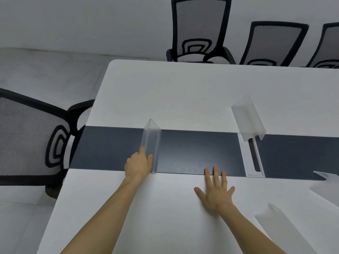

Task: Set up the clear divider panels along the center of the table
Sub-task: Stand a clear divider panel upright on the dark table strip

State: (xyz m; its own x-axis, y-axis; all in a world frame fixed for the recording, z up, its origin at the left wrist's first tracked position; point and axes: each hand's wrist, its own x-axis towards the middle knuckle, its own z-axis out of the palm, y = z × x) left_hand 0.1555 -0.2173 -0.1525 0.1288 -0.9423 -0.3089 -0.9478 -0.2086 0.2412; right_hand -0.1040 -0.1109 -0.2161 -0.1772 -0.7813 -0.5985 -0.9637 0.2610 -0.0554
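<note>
The left hand [138, 165] is pinching a clear panel [151, 146] mid-frame; the right hand [216, 191] is lying spread flat on the table [165, 208].

mesh chairs [200, 30] — far side, left end | cable slot [254, 156] — centre strip

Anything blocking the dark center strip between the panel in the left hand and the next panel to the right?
Nothing visible. The left hand grips the upright clear panel on the dark strip, which lies bare up to the second panel by the cable slot. The right hand rests flat on white tabletop.
</note>
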